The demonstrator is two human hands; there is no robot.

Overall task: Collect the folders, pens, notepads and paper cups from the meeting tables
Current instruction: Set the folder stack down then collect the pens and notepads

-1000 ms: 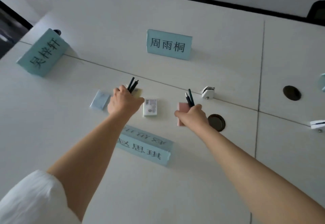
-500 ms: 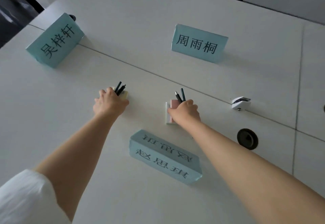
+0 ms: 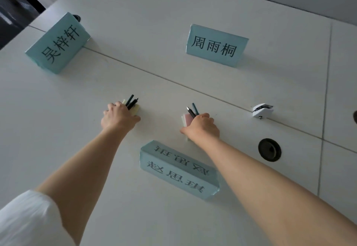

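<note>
Head view is showing both hands reaching out over the white counter [image 3: 58,110], each one curling round a small bundle. The left hand [image 3: 117,118] is gripping several dark pens [image 3: 131,102] together with a pale yellow notepad [image 3: 135,110], whose edge is peeking out past the fingers. The right hand [image 3: 201,127] is holding two more pens [image 3: 192,110] and pinching a pink notepad [image 3: 187,119] stacked against a white pad beneath it.

Compared with a second ago, the blue pad and the white pad that were lying loose on the counter between and beside the hands are no longer showing there; the white one seems to be sitting now under the pink pad in the right hand, while where the blue one went I cannot tell. The view is also tilting closer over the counter.

For the task, this is suggesting that this patch of counter is being cleared of pens and notepads. Three blue name cards, the nearest one [image 3: 179,170] lying just before the hands, are standing around them, alongside a white clip [image 3: 261,110] and a round cable hole [image 3: 269,149].
</note>
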